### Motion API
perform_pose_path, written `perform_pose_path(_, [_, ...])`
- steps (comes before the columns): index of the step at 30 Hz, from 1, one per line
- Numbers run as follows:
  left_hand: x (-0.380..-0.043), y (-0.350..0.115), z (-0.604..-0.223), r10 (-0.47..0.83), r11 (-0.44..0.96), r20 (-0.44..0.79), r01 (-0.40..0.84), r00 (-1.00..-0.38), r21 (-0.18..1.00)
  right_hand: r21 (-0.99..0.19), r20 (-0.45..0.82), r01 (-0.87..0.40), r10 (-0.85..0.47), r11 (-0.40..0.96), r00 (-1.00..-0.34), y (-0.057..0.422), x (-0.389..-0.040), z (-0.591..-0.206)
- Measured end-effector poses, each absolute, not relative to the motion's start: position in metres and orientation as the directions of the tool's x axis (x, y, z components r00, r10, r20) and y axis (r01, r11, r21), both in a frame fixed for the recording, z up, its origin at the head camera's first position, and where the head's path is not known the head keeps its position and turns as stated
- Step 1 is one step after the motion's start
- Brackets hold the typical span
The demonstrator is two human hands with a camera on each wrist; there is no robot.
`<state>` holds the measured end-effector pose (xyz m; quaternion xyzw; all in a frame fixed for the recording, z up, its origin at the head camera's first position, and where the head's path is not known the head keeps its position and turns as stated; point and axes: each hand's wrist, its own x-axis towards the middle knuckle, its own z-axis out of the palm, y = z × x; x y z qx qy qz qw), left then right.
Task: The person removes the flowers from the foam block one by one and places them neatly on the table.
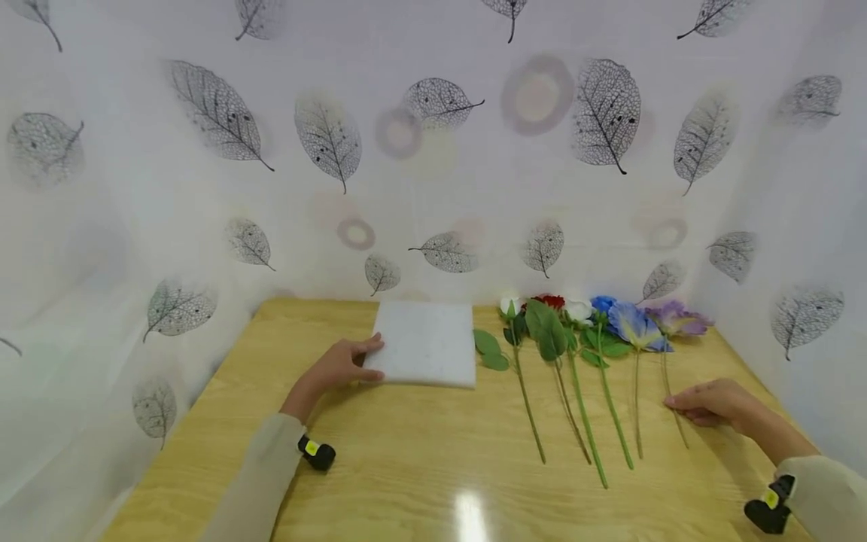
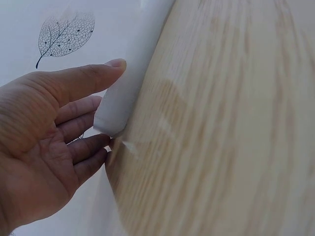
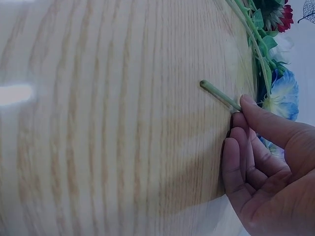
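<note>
A flat white foam block [image 1: 425, 343] lies toward the back of the wooden table. My left hand [image 1: 345, 363] grips it at its left end, thumb by the near corner and fingers along the side. In the left wrist view, the left hand [image 2: 54, 123] has its thumb and fingers on different sides of the block [image 2: 125, 83]. On the right, my right hand [image 1: 721, 405] pinches the stem of a purple artificial flower [image 1: 677, 319]. The right wrist view shows the stem's cut end [image 3: 216, 92] sticking out beyond the thumb and index finger of the right hand [image 3: 270, 167].
Left of the purple flower lie several other artificial flowers: a light-blue one [image 1: 637, 325], a darker blue one [image 1: 603, 303], red [image 1: 550, 301] and white [image 1: 579, 310] ones, stems toward me. Leaf-printed white cloth [image 1: 460, 196] hangs behind and beside the table [image 1: 406, 467].
</note>
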<state>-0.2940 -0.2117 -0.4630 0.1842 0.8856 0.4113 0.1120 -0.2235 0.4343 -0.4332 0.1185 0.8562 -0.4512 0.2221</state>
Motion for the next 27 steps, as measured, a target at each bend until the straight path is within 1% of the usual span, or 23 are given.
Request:
perform_pose_path(5, [-0.289,-0.213,-0.461,0.416,0.61,-0.046,0.241,-0.908,0.755,-0.72,-0.508,0.433,0.012,0.542,-0.861,0.434,-0.22,-0.436])
perform_pose_path(11, [-0.287,-0.219,-0.457,0.427,0.612,-0.017,0.275,-0.904,0.742,-0.726,-0.487,0.406,0.002,0.555,-0.873,0.429,-0.218,-0.436])
perform_pose_path(19, [-0.283,-0.227,-0.459,0.438,0.615,-0.014,0.288,-0.899,0.734,-0.724,-0.47,0.381,-0.007,0.575,-0.882,0.424,-0.218,-0.44])
perform_pose_path(24, [-0.284,-0.231,-0.458,0.432,0.613,-0.011,0.285,-0.902,0.737,-0.746,-0.48,0.405,-0.007,0.529,-0.877,0.418,-0.224,-0.434])
perform_pose_path(27, [-0.285,-0.231,-0.457,0.425,0.613,-0.026,0.267,-0.905,0.743,-0.766,-0.508,0.429,-0.042,0.478,-0.86,0.416,-0.227,-0.428])
